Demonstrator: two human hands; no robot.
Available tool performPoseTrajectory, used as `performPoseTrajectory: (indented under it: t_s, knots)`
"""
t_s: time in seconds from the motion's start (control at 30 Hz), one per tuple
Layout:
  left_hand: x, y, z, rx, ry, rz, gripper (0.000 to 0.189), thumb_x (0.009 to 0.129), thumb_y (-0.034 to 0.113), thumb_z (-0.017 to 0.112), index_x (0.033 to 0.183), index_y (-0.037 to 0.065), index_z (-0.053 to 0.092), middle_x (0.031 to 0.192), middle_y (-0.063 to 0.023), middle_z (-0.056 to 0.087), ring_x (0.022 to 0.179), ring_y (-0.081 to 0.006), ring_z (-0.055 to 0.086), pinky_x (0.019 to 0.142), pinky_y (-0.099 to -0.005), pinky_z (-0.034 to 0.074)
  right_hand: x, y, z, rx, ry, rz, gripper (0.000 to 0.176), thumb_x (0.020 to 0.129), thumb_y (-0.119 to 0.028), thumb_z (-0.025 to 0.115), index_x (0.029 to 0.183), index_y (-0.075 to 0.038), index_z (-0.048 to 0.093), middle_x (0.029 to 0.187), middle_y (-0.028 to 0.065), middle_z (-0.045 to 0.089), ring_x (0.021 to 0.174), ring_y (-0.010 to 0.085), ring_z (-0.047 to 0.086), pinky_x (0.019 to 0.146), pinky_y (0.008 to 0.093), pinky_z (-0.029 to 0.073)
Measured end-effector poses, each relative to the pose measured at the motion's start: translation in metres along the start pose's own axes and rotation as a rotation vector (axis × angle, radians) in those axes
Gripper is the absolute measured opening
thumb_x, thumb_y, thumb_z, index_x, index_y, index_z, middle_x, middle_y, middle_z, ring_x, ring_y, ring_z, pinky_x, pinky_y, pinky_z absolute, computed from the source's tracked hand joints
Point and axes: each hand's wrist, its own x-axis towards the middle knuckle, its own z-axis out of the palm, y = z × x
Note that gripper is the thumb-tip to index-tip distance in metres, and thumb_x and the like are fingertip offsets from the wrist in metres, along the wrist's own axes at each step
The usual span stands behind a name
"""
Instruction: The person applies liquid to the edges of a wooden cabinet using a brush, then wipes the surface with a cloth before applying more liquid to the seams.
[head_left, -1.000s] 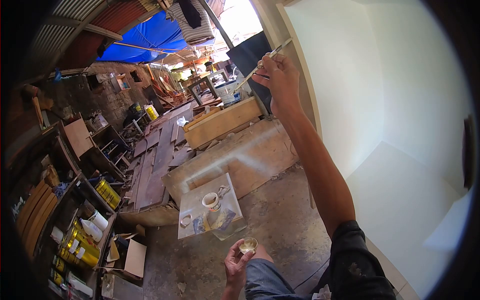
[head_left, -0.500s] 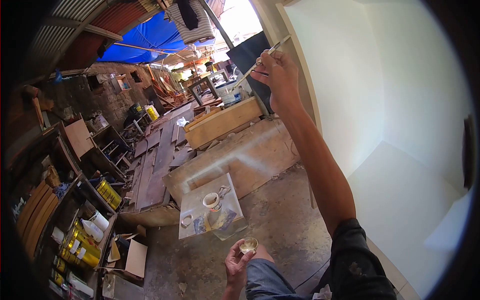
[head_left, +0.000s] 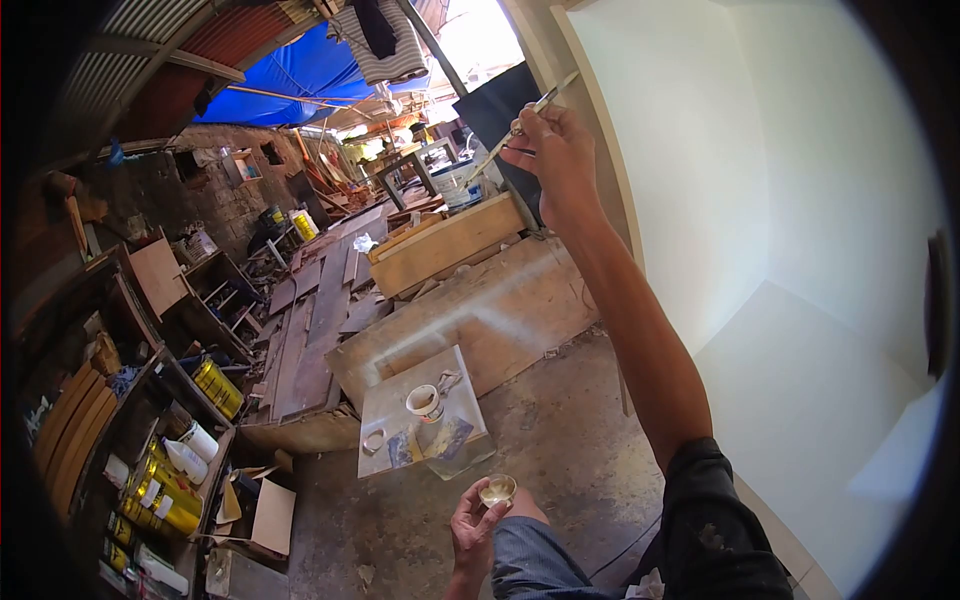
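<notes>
My right hand (head_left: pixel 557 145) is raised, its fingers closed around the handle of a slim paintbrush (head_left: pixel 495 152). The brush's upper end meets the pale edge strip (head_left: pixel 601 140) of a large white cabinet (head_left: pixel 700 180). Low in the head view, my left hand (head_left: pixel 474 522) grips a small cup (head_left: pixel 498 490) by its side, above my knee. Some light yellowish stuff lies in the cup, which is held roughly level.
A low table (head_left: pixel 385 408) carries a white tub (head_left: pixel 424 402), a tape roll (head_left: pixel 373 441) and sandpaper-like sheets (head_left: pixel 448 437). Left are shelves with yellow cans (head_left: pixel 176 507) and an open cardboard box (head_left: pixel 270 520). Boards (head_left: pixel 325 340) and a wooden crate (head_left: pixel 455 240) lie behind.
My right hand and the brush have shifted very slightly along the cabinet edge. The left hand and cup look unchanged.
</notes>
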Motion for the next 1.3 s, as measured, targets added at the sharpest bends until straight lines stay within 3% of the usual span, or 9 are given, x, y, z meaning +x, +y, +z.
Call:
performPoseTrajectory:
  t_s: [0.33, 0.43, 0.83, 1.03, 1.13, 1.23, 1.3]
  knots:
    - [0.0, 0.001, 0.002, 0.012, 0.005, 0.0, 0.055, 0.093, 0.003, 0.073, 0.141, -0.006, 0.049, 0.126, -0.0154, 0.064, 0.116, -0.0229, 0.065, 0.1, -0.0386, 0.056, 0.006, -0.003, 0.001, -0.004, 0.005, -0.028, 0.024, 0.102, -0.019, 0.065, 0.113, 0.001, 0.059, 0.099, 0.0076, 0.063, 0.084, 0.0123, 0.061, 0.075, 0.0299, 0.061]
    - [0.0, 0.001, 0.003, 0.013, 0.004, -0.005, 0.055, 0.093, 0.002, 0.073, 0.141, -0.006, 0.049, 0.126, -0.0154, 0.064, 0.115, -0.0229, 0.065, 0.099, -0.0385, 0.056, 0.002, -0.002, 0.0, 0.017, 0.016, -0.012, 0.023, 0.101, -0.01, 0.062, 0.114, 0.008, 0.057, 0.099, 0.0124, 0.061, 0.081, 0.0143, 0.063, 0.066, 0.0283, 0.061]
    - [0.003, -0.005, 0.001, 0.052, -0.016, 0.029, 0.048, 0.096, 0.003, 0.068, 0.14, -0.003, 0.05, 0.126, -0.0156, 0.065, 0.112, -0.0241, 0.067, 0.099, -0.0406, 0.058, -0.046, 0.012, -0.017, -0.14, -0.093, 0.048, 0.022, 0.101, -0.012, 0.062, 0.115, 0.005, 0.059, 0.091, 0.0081, 0.063, 0.075, 0.0115, 0.063, 0.065, 0.0266, 0.059]
    - [0.008, -0.006, 0.008, 0.056, -0.026, 0.037, 0.048, 0.095, 0.003, 0.068, 0.14, -0.002, 0.051, 0.126, -0.0154, 0.065, 0.113, -0.0242, 0.067, 0.1, -0.0413, 0.057, -0.065, 0.016, -0.032, -0.407, -0.316, 0.078, 0.02, 0.099, -0.011, 0.064, 0.111, 0.005, 0.061, 0.083, 0.0083, 0.065, 0.067, 0.0102, 0.063, 0.06, 0.0259, 0.055]
    - [0.013, -0.008, 0.012, 0.037, -0.046, 0.043, 0.048, 0.095, 0.003, 0.068, 0.14, -0.002, 0.051, 0.126, -0.0148, 0.066, 0.114, -0.0237, 0.067, 0.1, -0.0411, 0.057, -0.086, 0.003, -0.042, -0.449, -0.516, 0.178, 0.026, 0.101, -0.01, 0.062, 0.126, -0.004, 0.061, 0.093, 0.0055, 0.066, 0.068, 0.0092, 0.062, 0.064, 0.0259, 0.057]
    - [0.016, -0.008, 0.019, 0.035, -0.065, 0.052, 0.048, 0.095, 0.002, 0.067, 0.14, -0.002, 0.052, 0.126, -0.014, 0.066, 0.114, -0.023, 0.067, 0.1, -0.0409, 0.056, -0.102, 0.0, -0.06, -0.548, -0.784, 0.187, 0.03, 0.102, -0.006, 0.06, 0.132, -0.007, 0.059, 0.094, 0.0052, 0.065, 0.074, 0.0103, 0.063, 0.067, 0.0273, 0.058]
    - [0.019, -0.009, 0.024, 0.015, -0.062, 0.037, 0.051, 0.093, 0.001, 0.07, 0.14, -0.003, 0.051, 0.127, -0.0138, 0.065, 0.114, -0.0215, 0.066, 0.101, -0.038, 0.055, -0.121, -0.003, -0.073, -0.493, -0.808, 0.286, 0.031, 0.1, -0.001, 0.058, 0.131, -0.005, 0.058, 0.091, 0.0051, 0.064, 0.074, 0.0118, 0.065, 0.071, 0.0304, 0.062]
